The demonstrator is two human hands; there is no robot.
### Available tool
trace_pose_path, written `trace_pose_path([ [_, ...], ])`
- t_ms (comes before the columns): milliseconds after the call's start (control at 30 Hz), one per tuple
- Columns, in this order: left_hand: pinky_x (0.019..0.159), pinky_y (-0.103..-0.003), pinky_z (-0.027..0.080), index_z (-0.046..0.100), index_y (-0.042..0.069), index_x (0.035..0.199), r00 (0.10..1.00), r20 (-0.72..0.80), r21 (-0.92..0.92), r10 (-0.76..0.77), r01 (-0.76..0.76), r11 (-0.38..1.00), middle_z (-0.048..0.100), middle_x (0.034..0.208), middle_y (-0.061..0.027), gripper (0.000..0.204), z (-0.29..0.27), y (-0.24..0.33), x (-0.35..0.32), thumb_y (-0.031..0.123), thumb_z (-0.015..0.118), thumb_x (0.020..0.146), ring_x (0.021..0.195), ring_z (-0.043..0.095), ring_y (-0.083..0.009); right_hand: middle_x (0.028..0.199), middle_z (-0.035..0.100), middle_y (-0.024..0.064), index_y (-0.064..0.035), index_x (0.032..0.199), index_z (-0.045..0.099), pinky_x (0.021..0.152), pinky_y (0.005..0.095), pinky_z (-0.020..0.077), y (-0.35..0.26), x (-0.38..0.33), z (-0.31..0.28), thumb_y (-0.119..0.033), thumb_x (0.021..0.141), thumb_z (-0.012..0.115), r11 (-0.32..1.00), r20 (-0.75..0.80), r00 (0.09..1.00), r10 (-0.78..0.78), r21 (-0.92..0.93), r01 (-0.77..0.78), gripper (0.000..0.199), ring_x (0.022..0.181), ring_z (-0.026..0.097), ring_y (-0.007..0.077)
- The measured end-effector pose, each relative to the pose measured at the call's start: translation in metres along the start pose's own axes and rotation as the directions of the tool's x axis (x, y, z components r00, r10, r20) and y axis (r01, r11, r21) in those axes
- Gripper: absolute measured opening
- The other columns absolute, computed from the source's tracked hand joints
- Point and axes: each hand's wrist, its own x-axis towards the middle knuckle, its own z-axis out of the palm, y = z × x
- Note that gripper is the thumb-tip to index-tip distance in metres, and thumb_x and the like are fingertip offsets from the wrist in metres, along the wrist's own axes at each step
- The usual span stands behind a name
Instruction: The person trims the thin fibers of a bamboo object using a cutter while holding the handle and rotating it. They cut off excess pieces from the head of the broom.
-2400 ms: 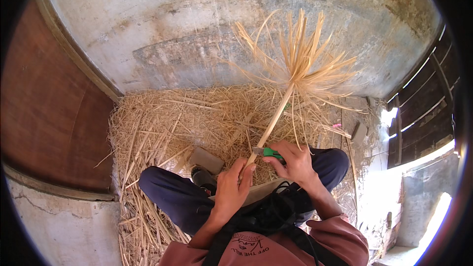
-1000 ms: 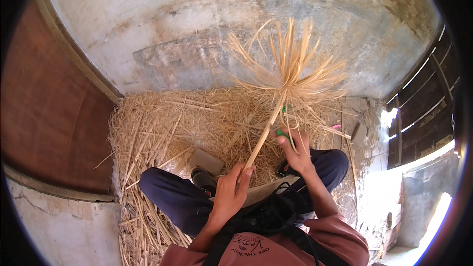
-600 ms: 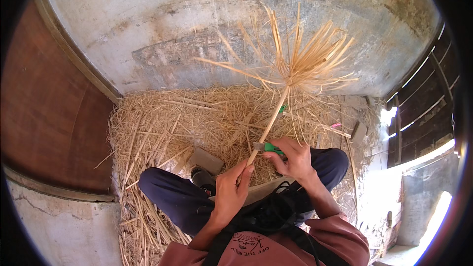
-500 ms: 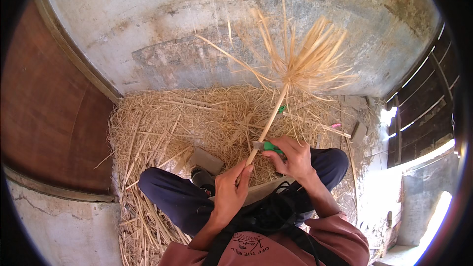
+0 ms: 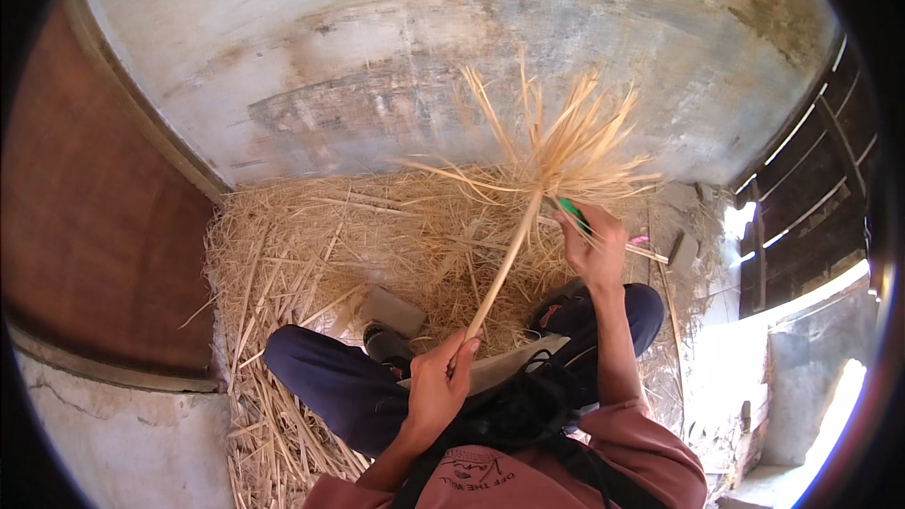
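My left hand is closed around the lower end of a pale wooden stick, which slants up and away from me. At the stick's far end, long thin shavings fan out in a wide tuft, still attached. My right hand grips a green-handled knife beside the stick, just below the tuft. The knife's blade is mostly hidden by the stick and strips, so I cannot tell whether it touches the wood.
Loose shavings and strips cover the floor around my crossed legs. A grey block lies by my left shoe, another block at the right. A stained wall stands ahead, a brown door panel left, dark slats right.
My right hand and the knife have slid up along the stick, from near my left hand to the base of the tuft. The tuft has dipped lower and slightly left.
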Motion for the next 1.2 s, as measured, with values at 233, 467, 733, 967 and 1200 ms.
trace_pose_path([
  [233, 0.056, -0.026, 0.039, 0.075, -0.001, 0.132, 0.992, 0.103, -0.078, -0.075, 0.083, 0.994, 0.054, 0.07, 0.0029, 0.029, -0.008, -0.009, 0.006, 0.017, 0.062, 0.114, 0.063, 0.048, -0.004, 0.075, 0.064, 0.0143, -0.0003, 0.114, 0.078, 0.061, 0.0405, 0.047, 0.005, -0.007, 0.015, -0.019, 0.104, 0.074, 0.968, 0.021, 0.992, 0.121, 0.221, -0.123, 0.021, 0.06, 0.058, 0.0269],
  [467, 0.057, -0.024, 0.037, 0.075, -0.002, 0.134, 0.987, 0.121, -0.221, -0.104, 0.129, 0.967, 0.051, 0.071, 0.0051, 0.029, -0.007, -0.015, 0.016, 0.015, 0.059, 0.116, 0.064, 0.045, -0.002, 0.08, 0.067, 0.0106, -0.0009, 0.109, 0.077, 0.062, 0.0377, 0.0493, -0.023, -0.025, 0.006, -0.027, 0.102, 0.08, 0.924, 0.204, 0.977, 0.064, 0.357, -0.135, 0.027, 0.062, 0.06, 0.0251],
  [733, 0.056, -0.024, 0.036, 0.074, -0.001, 0.137, 0.99, 0.127, -0.239, -0.057, 0.086, 0.967, 0.051, 0.071, 0.0057, 0.03, -0.004, -0.003, 0.02, 0.016, 0.059, 0.116, 0.063, 0.045, -0.002, 0.093, 0.078, 0.0122, -0.0034, 0.109, 0.077, 0.062, 0.0367, 0.0573, -0.032, -0.032, 0.001, -0.025, 0.091, 0.09, 0.921, 0.238, 0.947, -0.215, 0.373, 0.115, 0.031, 0.071, 0.075, 0.0278],
  [967, 0.054, -0.023, 0.034, 0.073, 0.001, 0.138, 0.984, 0.136, -0.383, -0.111, 0.156, 0.911, 0.052, 0.071, 0.0055, 0.031, -0.011, 0.001, 0.023, 0.018, 0.058, 0.117, 0.061, 0.043, -0.0013, 0.089, 0.076, 0.0105, -0.0057, 0.108, 0.079, 0.061, 0.0378, 0.0557, -0.02, -0.045, 0.0, -0.029, 0.086, 0.093, 0.894, 0.245, 0.922, -0.3, 0.411, 0.181, 0.035, 0.069, 0.073, 0.0275],
  [1200, 0.055, -0.024, 0.038, 0.075, 0.0, 0.137, 0.995, 0.097, -0.188, -0.012, 0.03, 0.982, 0.055, 0.07, 0.0037, 0.031, -0.006, 0.004, 0.018, 0.016, 0.06, 0.115, 0.062, 0.047, -0.0033, 0.085, 0.072, 0.0122, -0.0055, 0.11, 0.079, 0.06, 0.0382, 0.0537, -0.028, -0.038, 0.002, -0.028, 0.088, 0.091, 0.94, 0.129, 0.968, -0.216, 0.294, 0.171, 0.033, 0.067, 0.07, 0.0295],
])
